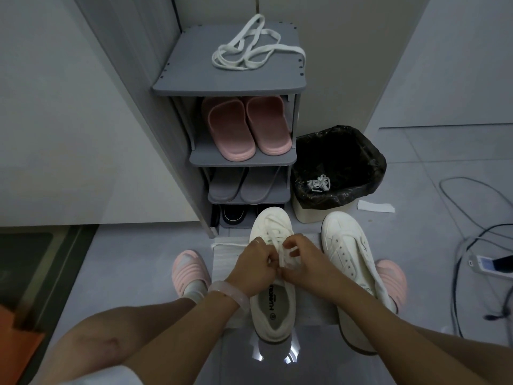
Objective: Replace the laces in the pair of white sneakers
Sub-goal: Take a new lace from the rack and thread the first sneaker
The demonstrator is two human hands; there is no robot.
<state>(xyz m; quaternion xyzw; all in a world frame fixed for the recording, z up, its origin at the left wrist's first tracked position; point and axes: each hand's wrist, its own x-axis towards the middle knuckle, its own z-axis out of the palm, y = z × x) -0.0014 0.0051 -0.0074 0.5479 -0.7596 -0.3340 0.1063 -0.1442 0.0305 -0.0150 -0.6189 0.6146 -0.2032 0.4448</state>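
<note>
Left hand (256,266): curled, pinching white lace (283,252) over the throat of the near sneaker (273,307). Right hand (301,255): curled, pinching the same lace, touching the left at the fingertips.

Near sneaker: directly under both hands, toe pointing away, laced across the forefoot. Second sneaker (352,262): just beside the right hand, outboard, eyelets bare. Spare lace (255,44): well beyond both hands, loose on top of the grey shoe rack (194,79). Discarded lace (319,183): in the lined bin (347,151), beyond the right hand.

Risks, judged:
- Uneven ends if pulled harder from one side; likely a short tail for the bow.
- Flat lace twisting at the last eyelet if fed without smoothing.
- Loose crossings lower down if tension taken only at the top.
- Knot slipping if either pinch relaxed early.
- Spare lace sliding off the rack edge if snagged on reaching.
</note>
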